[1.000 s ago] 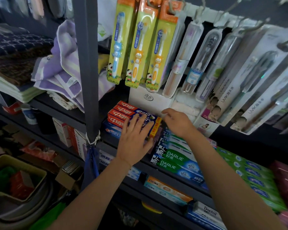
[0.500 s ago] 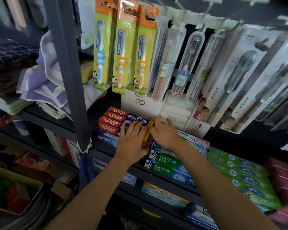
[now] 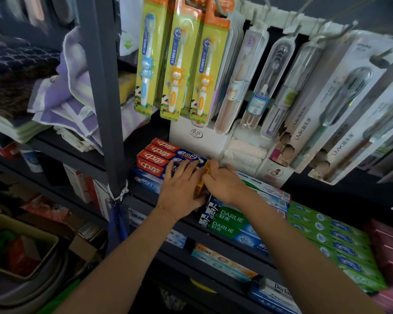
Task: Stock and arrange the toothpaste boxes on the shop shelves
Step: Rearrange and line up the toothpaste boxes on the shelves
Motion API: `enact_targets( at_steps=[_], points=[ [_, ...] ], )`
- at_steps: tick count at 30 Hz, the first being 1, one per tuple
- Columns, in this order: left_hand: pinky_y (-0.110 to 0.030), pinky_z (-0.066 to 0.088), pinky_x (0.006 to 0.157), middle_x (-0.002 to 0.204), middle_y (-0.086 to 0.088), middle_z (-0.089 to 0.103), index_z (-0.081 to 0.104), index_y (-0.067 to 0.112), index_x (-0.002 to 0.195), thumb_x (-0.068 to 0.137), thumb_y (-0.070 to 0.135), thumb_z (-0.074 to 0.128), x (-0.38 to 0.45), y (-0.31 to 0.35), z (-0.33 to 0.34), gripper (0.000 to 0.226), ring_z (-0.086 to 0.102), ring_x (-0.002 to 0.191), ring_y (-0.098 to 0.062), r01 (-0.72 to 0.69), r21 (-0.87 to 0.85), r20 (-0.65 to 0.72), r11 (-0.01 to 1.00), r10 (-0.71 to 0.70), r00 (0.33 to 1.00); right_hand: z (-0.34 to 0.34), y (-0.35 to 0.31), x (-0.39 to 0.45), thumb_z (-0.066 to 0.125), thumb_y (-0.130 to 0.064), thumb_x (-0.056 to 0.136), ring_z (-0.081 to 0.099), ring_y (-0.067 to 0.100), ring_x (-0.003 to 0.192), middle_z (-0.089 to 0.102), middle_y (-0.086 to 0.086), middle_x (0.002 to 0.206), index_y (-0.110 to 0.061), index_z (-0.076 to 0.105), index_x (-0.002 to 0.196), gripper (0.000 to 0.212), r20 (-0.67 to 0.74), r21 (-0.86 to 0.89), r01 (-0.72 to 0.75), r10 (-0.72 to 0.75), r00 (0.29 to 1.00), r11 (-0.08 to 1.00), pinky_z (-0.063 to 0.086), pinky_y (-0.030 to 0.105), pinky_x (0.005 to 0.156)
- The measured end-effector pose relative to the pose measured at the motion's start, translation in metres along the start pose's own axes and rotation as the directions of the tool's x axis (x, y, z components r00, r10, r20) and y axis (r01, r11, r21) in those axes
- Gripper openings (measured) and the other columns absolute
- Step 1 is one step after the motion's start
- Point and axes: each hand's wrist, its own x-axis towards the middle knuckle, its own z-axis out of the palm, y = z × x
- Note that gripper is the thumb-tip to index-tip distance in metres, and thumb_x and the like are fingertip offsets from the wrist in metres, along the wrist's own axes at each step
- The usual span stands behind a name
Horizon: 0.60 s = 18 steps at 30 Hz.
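The red boxes (image 3: 166, 158) lay stacked on the shelf (image 3: 222, 234), left fingers (image 3: 186, 167) flat on them, the right hand (image 3: 225, 185) curled at their yellow ends. A hard shove might have tipped the stack onto the Darlie boxes (image 3: 229, 225).

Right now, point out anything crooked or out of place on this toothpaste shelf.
Nothing stands out: the red toothpaste boxes and Darlie boxes lie in neat rows. Both hands, left hand and right hand, meet at the red stack's end.
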Motion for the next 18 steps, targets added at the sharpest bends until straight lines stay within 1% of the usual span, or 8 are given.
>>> enact_targets(
  at_steps=[3, 5, 7, 9, 11, 12, 14, 18],
  points=[
    [-0.058, 0.021, 0.115, 0.136, -0.005, 0.057, 0.058, 0.017, 0.131, 0.07, 0.057, 0.064, 0.0, -0.001, 0.0, 0.073, 0.047, 0.132, -0.029, 0.018, -0.001, 0.025, 1.0, -0.018, 1.0, -0.008, 0.0, 0.0, 0.027, -0.026, 0.102, 0.046, 0.021, 0.098, 0.058, 0.004, 0.088, -0.011, 0.036, 0.115, 0.022, 0.035, 0.018, -0.021, 0.02, 0.999, 1.0, 0.024, 0.038, 0.108],
    [-0.057, 0.02, 0.115, 0.137, -0.006, 0.056, 0.057, 0.017, 0.132, 0.069, 0.056, 0.067, 0.001, -0.001, -0.001, 0.075, 0.046, 0.132, -0.029, 0.019, 0.002, 0.045, 1.0, -0.019, 0.999, -0.009, 0.003, 0.003, 0.025, -0.027, 0.102, 0.053, 0.025, 0.106, 0.063, 0.009, 0.097, -0.01, 0.037, 0.116, 0.026, 0.001, -0.027, -0.009, 0.009, 1.0, 1.0, 0.016, 0.039, 0.116],
    [-0.057, 0.021, 0.115, 0.138, -0.005, 0.056, 0.057, 0.017, 0.132, 0.07, 0.057, 0.067, 0.001, -0.002, -0.001, 0.075, 0.045, 0.133, -0.028, 0.024, 0.004, 0.052, 1.0, -0.024, 0.998, -0.005, 0.004, 0.005, 0.024, -0.029, 0.101, 0.056, 0.026, 0.108, 0.064, 0.009, 0.092, -0.01, 0.036, 0.116, 0.027, -0.026, -0.129, 0.003, -0.006, 1.0, 0.992, 0.007, 0.041, 0.121],
    [-0.057, 0.022, 0.115, 0.138, -0.004, 0.056, 0.058, 0.018, 0.132, 0.07, 0.057, 0.068, 0.001, -0.002, -0.001, 0.074, 0.045, 0.133, -0.027, 0.031, 0.003, 0.053, 1.0, -0.031, 0.998, -0.001, 0.0, 0.005, 0.024, -0.03, 0.1, 0.058, 0.026, 0.105, 0.061, 0.005, 0.084, -0.013, 0.034, 0.112, 0.023, -0.034, -0.233, 0.024, -0.033, 0.999, 0.972, 0.005, 0.044, 0.121],
    [-0.056, 0.023, 0.115, 0.137, -0.003, 0.057, 0.059, 0.018, 0.13, 0.069, 0.056, 0.069, 0.0, -0.002, 0.0, 0.073, 0.046, 0.132, -0.027, 0.033, 0.0, 0.044, 0.999, -0.033, 0.998, -0.002, -0.001, 0.005, 0.024, -0.031, 0.101, 0.058, 0.027, 0.104, 0.064, 0.007, 0.084, -0.014, 0.032, 0.108, 0.02, -0.038, -0.28, 0.026, -0.038, 0.999, 0.96, 0.005, 0.045, 0.12],
    [-0.056, 0.024, 0.114, 0.136, -0.004, 0.057, 0.059, 0.018, 0.13, 0.068, 0.056, 0.07, 0.0, -0.002, 0.001, 0.073, 0.047, 0.131, -0.027, 0.031, 0.0, 0.037, 1.0, -0.031, 0.999, -0.003, 0.0, 0.005, 0.023, -0.031, 0.101, 0.058, 0.026, 0.106, 0.067, 0.009, 0.089, -0.013, 0.033, 0.11, 0.023, -0.041, -0.281, 0.016, -0.028, 0.999, 0.96, 0.004, 0.045, 0.12],
    [-0.056, 0.024, 0.113, 0.135, -0.004, 0.058, 0.06, 0.018, 0.129, 0.066, 0.055, 0.072, 0.0, -0.001, 0.001, 0.074, 0.048, 0.13, -0.028, 0.031, -0.004, 0.025, 1.0, -0.031, 0.999, -0.005, 0.004, 0.003, 0.022, -0.031, 0.101, 0.056, 0.025, 0.114, 0.069, 0.014, 0.098, -0.008, 0.035, 0.123, 0.034, -0.034, -0.256, -0.014, 0.006, 0.999, 0.966, 0.003, 0.044, 0.12],
    [-0.055, 0.02, 0.113, 0.134, -0.005, 0.058, 0.06, 0.017, 0.128, 0.063, 0.054, 0.073, 0.001, 0.0, 0.002, 0.076, 0.049, 0.129, -0.029, 0.042, -0.012, 0.023, 0.999, -0.042, 0.999, -0.007, 0.009, 0.001, 0.02, -0.03, 0.103, 0.052, 0.025, 0.122, 0.067, 0.016, 0.109, -0.002, 0.026, 0.142, 0.048, 0.006, -0.17, -0.03, 0.032, 0.999, 0.985, 0.0, 0.04, 0.121]
  ],
)
